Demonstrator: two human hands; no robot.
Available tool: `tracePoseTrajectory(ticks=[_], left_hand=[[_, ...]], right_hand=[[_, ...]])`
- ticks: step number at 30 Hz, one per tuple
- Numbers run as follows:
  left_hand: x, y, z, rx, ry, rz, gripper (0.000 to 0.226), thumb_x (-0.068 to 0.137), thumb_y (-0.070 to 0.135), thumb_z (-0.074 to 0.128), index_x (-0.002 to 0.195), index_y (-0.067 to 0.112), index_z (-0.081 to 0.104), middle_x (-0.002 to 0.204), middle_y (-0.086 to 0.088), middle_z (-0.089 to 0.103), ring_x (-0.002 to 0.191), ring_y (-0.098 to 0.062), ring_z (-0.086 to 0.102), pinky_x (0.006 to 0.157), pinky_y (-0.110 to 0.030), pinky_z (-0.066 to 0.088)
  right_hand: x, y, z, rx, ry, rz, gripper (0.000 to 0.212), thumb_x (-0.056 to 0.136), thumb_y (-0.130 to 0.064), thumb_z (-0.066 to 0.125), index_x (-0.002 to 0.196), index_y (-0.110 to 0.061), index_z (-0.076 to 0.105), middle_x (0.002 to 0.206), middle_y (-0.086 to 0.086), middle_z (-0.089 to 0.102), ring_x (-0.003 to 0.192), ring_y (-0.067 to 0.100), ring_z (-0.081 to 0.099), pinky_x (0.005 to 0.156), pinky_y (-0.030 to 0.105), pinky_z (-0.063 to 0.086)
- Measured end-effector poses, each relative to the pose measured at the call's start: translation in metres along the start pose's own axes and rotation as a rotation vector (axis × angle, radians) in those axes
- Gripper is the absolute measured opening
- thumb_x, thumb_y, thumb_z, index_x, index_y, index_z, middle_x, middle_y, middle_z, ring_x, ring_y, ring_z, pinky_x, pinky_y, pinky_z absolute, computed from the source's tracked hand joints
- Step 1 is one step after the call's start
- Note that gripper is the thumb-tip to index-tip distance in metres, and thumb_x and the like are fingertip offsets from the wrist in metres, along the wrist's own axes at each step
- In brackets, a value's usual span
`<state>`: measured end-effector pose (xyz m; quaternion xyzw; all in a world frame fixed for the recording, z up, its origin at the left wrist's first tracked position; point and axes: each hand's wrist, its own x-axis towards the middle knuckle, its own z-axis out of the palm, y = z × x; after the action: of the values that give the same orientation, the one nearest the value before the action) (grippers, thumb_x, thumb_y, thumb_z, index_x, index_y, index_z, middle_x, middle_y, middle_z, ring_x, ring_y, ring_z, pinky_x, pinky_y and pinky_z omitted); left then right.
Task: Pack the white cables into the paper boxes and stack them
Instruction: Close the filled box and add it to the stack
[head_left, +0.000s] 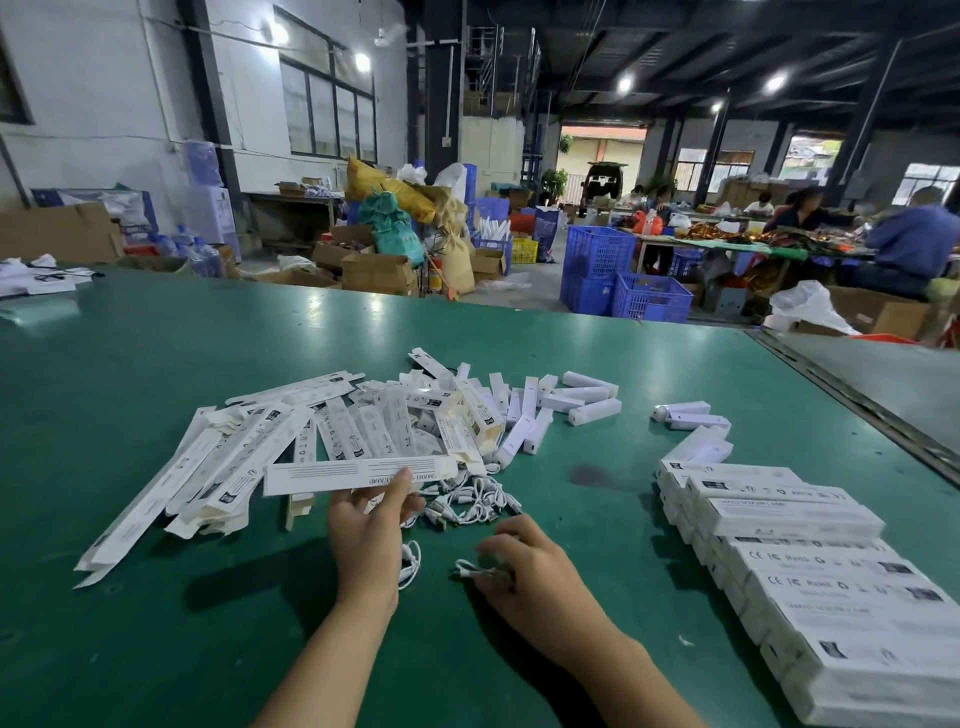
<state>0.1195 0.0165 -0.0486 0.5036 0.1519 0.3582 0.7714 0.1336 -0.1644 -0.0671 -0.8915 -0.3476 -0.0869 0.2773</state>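
Two bare forearms reach in from the near edge of a glossy green tabletop (156, 597). The left hand (371, 525) is raised a little, thumb and fingers pinching the long lower edge of a flat white paper box (358, 475) printed with grey text, held level and crosswise; a loose white cable loop (410, 564) lies just beside that wrist. The right hand (524, 566) sits low on the tabletop, its fingers curled down and gripping a small coiled white cable (475, 569), though the fingertips are blurred. Along the right edge, running towards the near right corner, lies a stack of closed white paper boxes (810, 582), overlapping like tiles, labels up.

Just beyond the hands, near the middle of the tabletop, is a tangle of white cables (467, 501); behind and to the left of it spreads a heap of flattened white paper boxes (260, 457), fanned out at many angles. Further back and towards the right edge lie short white oblong plastic pieces (587, 400), some touching the heap, a few apart.

Past the far edge of the tabletop stand blue plastic crates (623, 286) and brown cardboard cartons (379, 270) on the floor; at the far right, people sit at another long table (727, 244).
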Motion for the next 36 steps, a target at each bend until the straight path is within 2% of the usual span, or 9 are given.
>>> tracePoseTrajectory(ticks=[5, 7, 9, 14, 17, 21, 26, 32, 36], left_hand=[[-0.007, 0.001, 0.004, 0.064, -0.044, 0.020, 0.023, 0.089, 0.002, 0.070, 0.107, 0.013, 0.063, 0.092, -0.004, 0.072, 0.054, -0.015, 0.068, 0.044, -0.019, 0.050], [-0.008, 0.001, 0.005, 0.086, -0.058, 0.022, 0.021, 0.089, 0.003, 0.071, 0.107, 0.010, 0.063, 0.092, -0.005, 0.073, 0.054, -0.014, 0.067, 0.045, -0.018, 0.049], [-0.009, 0.001, 0.004, 0.095, -0.069, 0.016, 0.024, 0.089, 0.004, 0.071, 0.111, 0.006, 0.063, 0.094, -0.008, 0.073, 0.055, -0.016, 0.066, 0.049, -0.019, 0.051], [-0.010, 0.002, 0.003, 0.100, -0.070, -0.001, 0.024, 0.089, 0.005, 0.072, 0.110, 0.006, 0.062, 0.094, -0.009, 0.072, 0.056, -0.015, 0.067, 0.041, -0.017, 0.045], [-0.011, 0.002, 0.003, 0.098, -0.087, -0.004, 0.021, 0.089, 0.005, 0.071, 0.106, 0.013, 0.063, 0.089, -0.003, 0.073, 0.055, -0.014, 0.066, 0.039, -0.017, 0.043], [-0.012, 0.003, 0.003, 0.100, -0.086, -0.016, 0.021, 0.089, 0.006, 0.071, 0.108, 0.013, 0.062, 0.092, -0.004, 0.073, 0.058, -0.015, 0.066, 0.039, -0.017, 0.043], [-0.012, 0.003, 0.003, 0.099, -0.090, -0.017, 0.019, 0.089, 0.006, 0.071, 0.104, 0.016, 0.063, 0.092, -0.005, 0.072, 0.057, -0.014, 0.067, 0.039, -0.016, 0.043], [-0.010, 0.003, 0.002, 0.104, -0.095, -0.019, 0.020, 0.090, 0.008, 0.071, 0.107, 0.015, 0.063, 0.094, -0.007, 0.073, 0.060, -0.017, 0.066, 0.040, -0.017, 0.043], [-0.010, 0.003, 0.002, 0.106, -0.101, -0.022, 0.024, 0.090, 0.008, 0.071, 0.112, 0.014, 0.063, 0.094, -0.006, 0.073, 0.056, -0.013, 0.066, 0.039, -0.017, 0.043]], right_hand=[[-0.005, 0.014, -0.020, 0.087, -0.024, 0.072, 0.033, 0.081, -0.026, 0.078, 0.113, -0.021, 0.069, 0.127, -0.006, 0.060, 0.075, -0.022, 0.047, 0.077, -0.006, 0.026], [-0.004, 0.013, -0.024, 0.067, -0.046, 0.112, 0.035, 0.081, -0.035, 0.078, 0.112, -0.021, 0.072, 0.131, -0.005, 0.060, 0.082, -0.017, 0.049, 0.083, -0.002, 0.029], [-0.004, 0.012, -0.027, 0.037, -0.083, 0.121, 0.040, 0.083, -0.047, 0.071, 0.114, -0.021, 0.072, 0.135, -0.004, 0.058, 0.109, -0.001, 0.056, 0.096, 0.008, 0.033], [-0.006, 0.018, -0.037, 0.003, -0.214, 0.130, 0.052, 0.086, -0.045, 0.066, 0.134, -0.024, 0.060, 0.156, -0.008, 0.035, 0.138, 0.008, 0.039, 0.109, 0.018, 0.025], [-0.004, 0.020, -0.039, 0.002, -0.243, 0.161, 0.062, 0.079, -0.049, 0.074, 0.134, -0.025, 0.059, 0.153, -0.010, 0.038, 0.137, 0.007, 0.040, 0.109, 0.017, 0.027], [-0.004, 0.018, -0.036, 0.005, -0.148, 0.220, 0.063, 0.071, -0.052, 0.079, 0.126, -0.027, 0.064, 0.135, -0.009, 0.056, 0.119, 0.007, 0.053, 0.093, 0.008, 0.030], [-0.007, 0.014, -0.033, 0.007, -0.162, 0.278, 0.080, 0.072, -0.055, 0.076, 0.141, -0.024, 0.050, 0.132, -0.004, 0.045, 0.124, 0.015, 0.046, 0.100, 0.018, 0.031], [-0.006, 0.014, -0.043, -0.019, -0.215, 0.271, 0.078, 0.066, -0.059, 0.079, 0.131, -0.020, 0.062, 0.151, 0.001, 0.041, 0.136, 0.018, 0.041, 0.107, 0.026, 0.033], [-0.005, 0.015, -0.048, -0.040, -0.208, 0.267, 0.072, 0.063, -0.059, 0.079, 0.108, -0.004, 0.068, 0.114, 0.004, 0.068, 0.105, 0.021, 0.060, 0.091, 0.029, 0.047]])
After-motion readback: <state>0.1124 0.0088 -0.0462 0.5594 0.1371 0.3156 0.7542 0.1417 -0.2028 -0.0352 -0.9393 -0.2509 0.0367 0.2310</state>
